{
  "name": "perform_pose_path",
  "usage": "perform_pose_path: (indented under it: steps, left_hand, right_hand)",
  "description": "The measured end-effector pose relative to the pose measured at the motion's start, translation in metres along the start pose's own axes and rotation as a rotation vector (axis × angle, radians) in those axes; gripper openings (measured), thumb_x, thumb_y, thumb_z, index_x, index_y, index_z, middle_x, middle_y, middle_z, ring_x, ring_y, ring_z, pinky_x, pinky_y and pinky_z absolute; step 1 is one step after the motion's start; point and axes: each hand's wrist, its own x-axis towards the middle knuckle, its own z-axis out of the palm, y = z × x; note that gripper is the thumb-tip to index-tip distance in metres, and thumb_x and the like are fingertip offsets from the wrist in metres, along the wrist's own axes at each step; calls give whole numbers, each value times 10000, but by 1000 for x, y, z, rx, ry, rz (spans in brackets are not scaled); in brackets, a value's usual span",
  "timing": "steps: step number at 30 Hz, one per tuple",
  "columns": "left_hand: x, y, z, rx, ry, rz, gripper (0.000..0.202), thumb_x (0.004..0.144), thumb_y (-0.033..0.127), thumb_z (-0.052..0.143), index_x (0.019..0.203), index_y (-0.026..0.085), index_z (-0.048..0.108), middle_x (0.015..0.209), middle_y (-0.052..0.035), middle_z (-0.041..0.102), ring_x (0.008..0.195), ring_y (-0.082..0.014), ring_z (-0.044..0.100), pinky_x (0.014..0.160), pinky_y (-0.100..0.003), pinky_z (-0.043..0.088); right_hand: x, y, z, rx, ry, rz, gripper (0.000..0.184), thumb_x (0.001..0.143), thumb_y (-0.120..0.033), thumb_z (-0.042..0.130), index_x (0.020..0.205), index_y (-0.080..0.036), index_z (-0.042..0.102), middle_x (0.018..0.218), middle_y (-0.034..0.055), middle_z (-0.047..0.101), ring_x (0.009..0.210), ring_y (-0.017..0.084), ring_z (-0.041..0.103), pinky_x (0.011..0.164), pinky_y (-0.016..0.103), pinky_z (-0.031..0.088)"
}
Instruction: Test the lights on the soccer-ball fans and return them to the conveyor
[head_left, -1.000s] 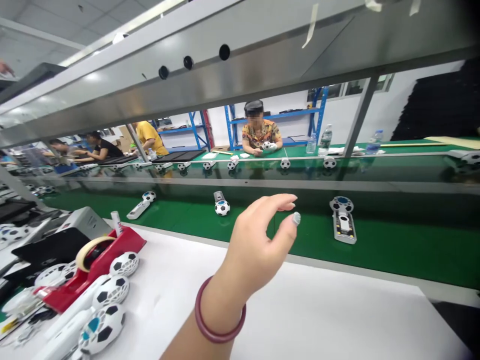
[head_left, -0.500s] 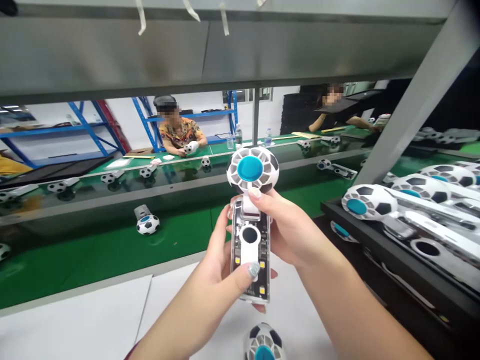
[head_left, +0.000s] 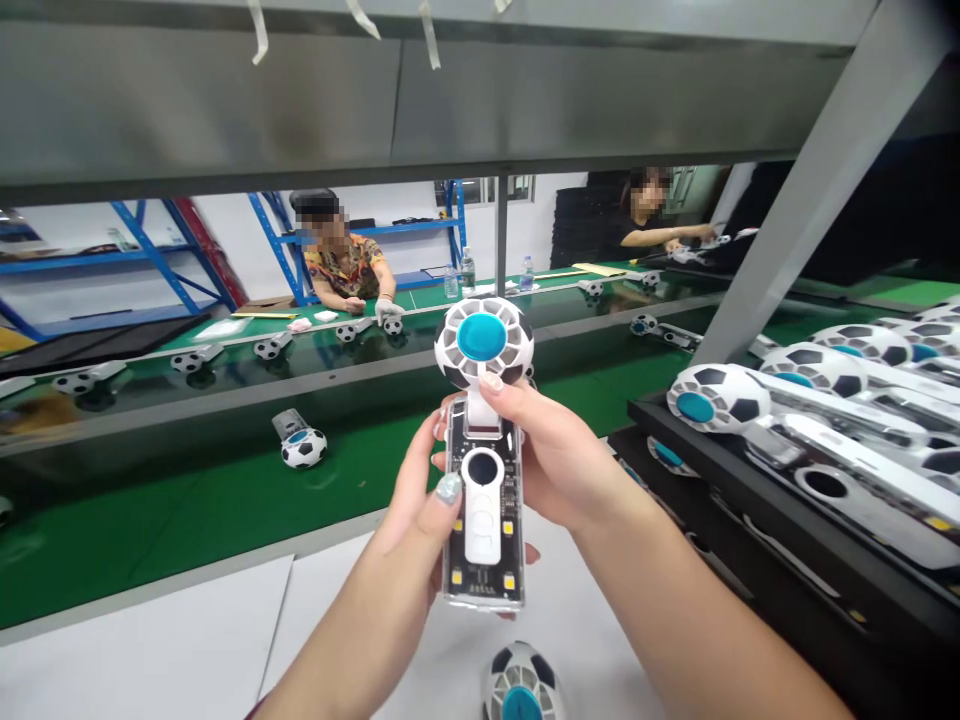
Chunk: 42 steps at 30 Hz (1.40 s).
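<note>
Both my hands are closed round one soccer-ball-topped device [head_left: 484, 515], held upright above the white table. Its round head is patterned black and white with a blue disc, and its clear handle shows a dark circuit board with a white button panel. My left hand [head_left: 412, 530] wraps the handle's left side, its thumb at the edge by the button panel. My right hand [head_left: 566, 450] grips the right side, thumb on the neck just under the ball head. A second ball-headed device [head_left: 523, 685] lies below at the frame's bottom edge, only partly visible.
On the right, black trays [head_left: 720, 460] hold several similar devices. A green conveyor [head_left: 225, 510] beyond the white table [head_left: 150, 650] carries another device [head_left: 302, 445]. A grey post [head_left: 787, 190] and overhead shelf [head_left: 225, 110] frame the view. Two co-workers sit across.
My left thumb has moved up off the lower button panel to the handle's edge. Across the line, the left co-worker has set a device down on the belt. The view has shifted slightly.
</note>
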Motion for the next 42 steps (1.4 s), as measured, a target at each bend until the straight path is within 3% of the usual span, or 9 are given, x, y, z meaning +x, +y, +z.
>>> perform_pose_path:
  steps: [9,13,16,19,23,31,35,38,42]
  left_hand:
    - [75,-56,-72,498,177,29,650,870,395,456,1401,332,87,1160,-101,561,786,-219,647,485,-233,462]
    - [105,-86,-126,1091,379,129,508,872,288,444,1346,142,336,1290,-162,472,1134,-272,495,911,-407,450]
    - [111,-79,-162,1279,600,178,408,850,218,473,1244,113,483,1394,-185,308,1315,-326,215,1079,-489,203]
    - [114,-59,-192,1396,796,157,538,827,215,513,1341,140,373,1454,-204,103,1333,-408,58,1044,-577,179]
    - [125,-44,-213,1442,756,31,611,662,129,670,1243,218,501,1331,-196,351,1173,-434,400,912,-561,372]
    - [92,10,-153,1120,799,222,451,808,467,450,1180,212,433,1025,-106,570,806,-239,616,719,-343,486]
    - [43,32,-101,500,475,392,395,793,522,436,1036,210,447,737,-6,583,521,-144,542,485,-243,425]
    - [19,33,-75,259,380,374,419,753,539,541,977,193,465,697,2,586,499,-126,521,460,-221,381]
    - [19,24,-66,261,279,281,422,779,523,537,1008,172,488,597,18,539,525,-127,499,518,-235,394]
  right_hand:
    - [59,61,-70,-1021,262,-148,429,888,-509,392,1175,-223,532,1062,54,613,997,202,566,889,344,429]
    - [77,112,-117,-1315,387,-146,455,875,-385,430,1262,-151,482,1228,126,522,1165,272,453,985,415,360]
    - [80,131,-140,-1351,421,-153,424,851,-329,451,1208,-115,530,1217,156,516,1163,312,433,993,473,342]
    - [80,133,-146,-1358,437,-217,422,868,-337,394,1219,-135,514,1222,128,506,1166,283,419,1004,454,350]
    - [78,132,-138,-1359,412,-317,409,861,-316,383,1227,-171,494,1227,102,495,1178,257,394,1017,448,351]
    - [65,139,-93,-1345,163,-537,581,834,-282,490,1371,-252,271,1370,99,347,1279,276,298,1039,494,317]
    - [51,140,-70,-1199,127,-566,705,800,-345,588,1385,-283,201,1455,106,166,1342,299,189,1057,509,272]
    - [41,136,-59,-959,136,-484,551,838,-349,549,1334,-282,318,1378,111,304,1253,261,360,1015,456,344]
    - [32,130,-47,-515,-154,-218,538,813,-419,593,1292,-256,409,1285,97,453,1137,235,484,930,398,415]
